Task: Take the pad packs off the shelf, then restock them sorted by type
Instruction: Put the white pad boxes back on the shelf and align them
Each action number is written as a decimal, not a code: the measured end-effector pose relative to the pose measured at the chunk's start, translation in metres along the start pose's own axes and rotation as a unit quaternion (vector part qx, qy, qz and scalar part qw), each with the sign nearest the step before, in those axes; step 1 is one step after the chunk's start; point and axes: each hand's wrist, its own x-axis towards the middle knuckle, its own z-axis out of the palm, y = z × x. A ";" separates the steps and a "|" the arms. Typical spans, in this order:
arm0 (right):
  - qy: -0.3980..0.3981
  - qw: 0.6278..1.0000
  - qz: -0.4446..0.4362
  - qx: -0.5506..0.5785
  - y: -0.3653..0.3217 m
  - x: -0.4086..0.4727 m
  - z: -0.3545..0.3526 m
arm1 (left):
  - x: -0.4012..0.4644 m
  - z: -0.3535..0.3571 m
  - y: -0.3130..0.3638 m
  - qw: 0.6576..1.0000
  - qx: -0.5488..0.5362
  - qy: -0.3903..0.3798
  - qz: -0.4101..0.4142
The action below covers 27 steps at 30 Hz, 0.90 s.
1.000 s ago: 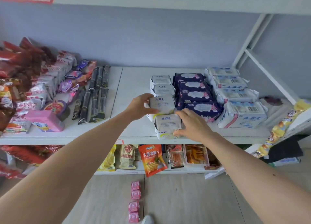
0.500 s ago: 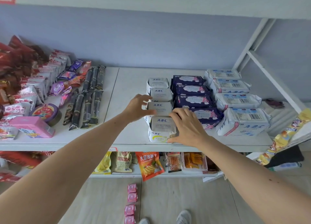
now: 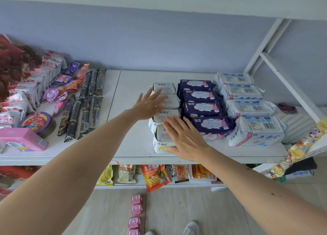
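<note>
Since the pad packs already stand on the shelf (image 3: pixel 134 146) in three sorted rows, the restocking looks nearly finished, with only a last squaring-up of the left row seemingly left. That row of small white packs (image 3: pixel 163 89) runs from the shelf's front edge toward the back wall, four deep; each pack lies with its long axis across the shelf, left to right, label side up and printed end facing the front. Just beside it on the right sits the row of dark purple packs (image 3: pixel 201 108), and next to that the row of large white packs (image 3: pixel 251 107), both laid the same way, each row touching its neighbour or nearly so. The left hand (image 3: pixel 147 106) lies flat, fingers spread and straight, its grip wide and holding nothing, fingertips on the second and third small packs. The right hand (image 3: pixel 184 137) is likewise splayed and empty, resting over the front pack. Snack packets (image 3: pixel 31 86) crowd the shelf's left end, well apart from the pads.
</note>
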 end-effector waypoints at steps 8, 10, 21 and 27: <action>-0.007 1.000 -0.002 -0.022 0.002 0.008 -0.001 | 0.035 -0.005 0.008 0.998 0.002 -0.050 -0.036; -0.011 1.000 0.001 -0.026 0.004 0.012 -0.001 | 0.040 -0.008 0.009 0.998 -0.001 -0.056 -0.039; -0.006 1.000 0.014 -0.028 0.010 0.031 -0.001 | 0.065 -0.014 0.000 0.996 0.014 -0.081 -0.042; -0.001 0.999 0.012 -0.030 0.017 0.036 -0.001 | 0.071 -0.016 0.000 0.995 0.013 -0.088 -0.041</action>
